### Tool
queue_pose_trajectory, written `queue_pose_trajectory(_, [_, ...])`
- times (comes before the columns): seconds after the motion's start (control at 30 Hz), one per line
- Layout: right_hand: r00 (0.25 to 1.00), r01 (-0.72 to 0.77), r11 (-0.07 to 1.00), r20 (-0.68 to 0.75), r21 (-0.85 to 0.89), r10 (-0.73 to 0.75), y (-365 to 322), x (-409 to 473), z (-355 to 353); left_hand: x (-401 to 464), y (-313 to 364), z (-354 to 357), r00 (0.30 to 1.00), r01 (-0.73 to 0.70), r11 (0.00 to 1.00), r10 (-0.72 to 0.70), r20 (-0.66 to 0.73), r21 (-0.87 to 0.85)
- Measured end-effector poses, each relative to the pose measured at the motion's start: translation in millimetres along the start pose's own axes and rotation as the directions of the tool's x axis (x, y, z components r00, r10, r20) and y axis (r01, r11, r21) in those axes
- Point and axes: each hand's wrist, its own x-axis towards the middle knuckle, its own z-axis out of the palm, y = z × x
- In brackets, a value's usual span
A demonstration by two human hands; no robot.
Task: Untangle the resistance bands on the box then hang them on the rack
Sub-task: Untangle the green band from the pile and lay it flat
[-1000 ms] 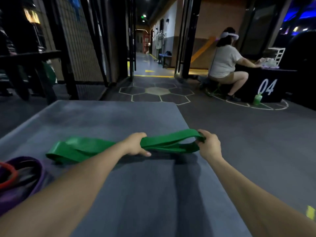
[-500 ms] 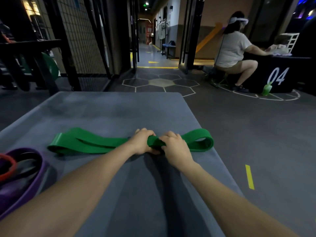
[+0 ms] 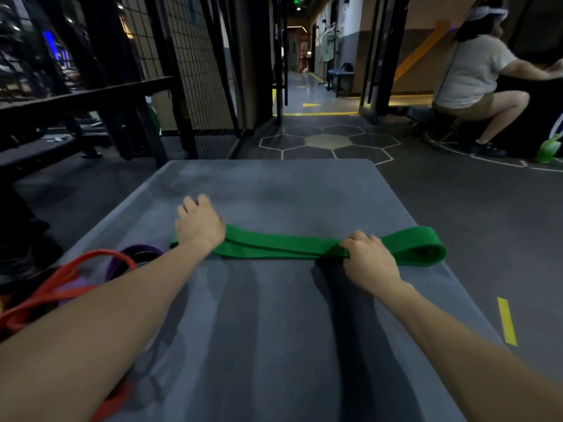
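Fingers of right hand (image 3: 370,261) clamp green band (image 3: 280,246); left hand (image 3: 199,226) presses it, fingers spread.

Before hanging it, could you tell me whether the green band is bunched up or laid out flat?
Laid out flat: the green band lies stretched along the box, layers stacked, between both hands.

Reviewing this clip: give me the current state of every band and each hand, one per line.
green band: lying flat, stretched across the box
left hand: resting on the band's left end, grip unclear
right hand: grips the band near its right loop
red band: tangled with the purple band at left
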Motion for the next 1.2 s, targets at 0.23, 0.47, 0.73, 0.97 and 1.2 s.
queue_pose_trajectory(0.23, [0.993, 0.12, 0.992, 0.014, 0.026, -0.121, -57.8, 5.2, -10.6, 7.8, -38.0, 1.0, 0.973, 0.065, 0.991, -0.089, 0.212, 0.116])
queue_pose_trajectory(0.47, [0.979, 0.187, 0.98, 0.071, 0.072, -0.192, -82.2, 29.8, 1.0, 14.8, -37.0, 1.1, 0.948, 0.221, 0.975, -0.216, 0.232, 0.005])
queue_pose_trajectory(0.73, [0.974, 0.212, 0.974, 0.067, 0.084, -0.218, -96.2, 37.6, 11.8, 41.2, -57.7, -2.5, 0.847, 0.396, 0.896, -0.272, 0.457, -0.2])
queue_pose_trajectory(0.97, [0.978, 0.188, 0.979, 0.073, 0.083, -0.194, -87.3, 34.4, 15.8, 44.6, -52.0, 2.7, 0.802, 0.573, 0.611, -0.28, 0.527, -0.547])
queue_pose_trajectory(1.2, [0.98, 0.178, 0.981, 0.08, 0.08, -0.185, -78.5, 36.0, 11.5, 40.5, -38.5, -16.8, 0.866, 0.497, 0.491, -0.222, 0.449, -0.715])
